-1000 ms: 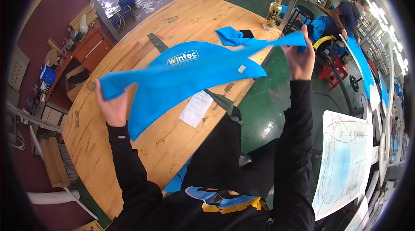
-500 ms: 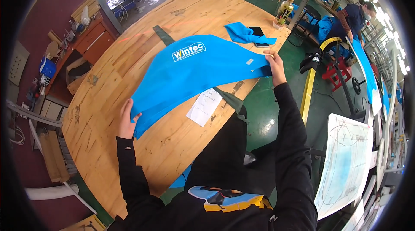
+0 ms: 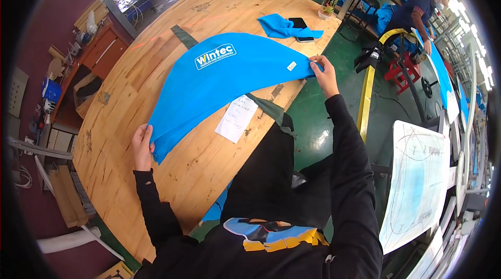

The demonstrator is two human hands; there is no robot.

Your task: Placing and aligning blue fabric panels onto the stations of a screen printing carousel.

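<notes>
Two wearer's hands, well apart: I see the left hand [image 3: 142,143] pinching the blue panel's [image 3: 209,81] lower-left end, the right hand [image 3: 325,76] its right tip. Panel lies arched across the wooden table [image 3: 115,128]. I'd keep the pull even, smooth creases. Count: one panel, one paper note [image 3: 236,122], one smaller blue cloth [image 3: 276,24], one bottle [image 3: 331,0].

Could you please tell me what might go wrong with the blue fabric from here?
The dark green strip partly under the blue fabric might shift if the fabric is dragged. The right hand grips the fabric's end by the edge of the table; if released, that end could slip over.
</notes>
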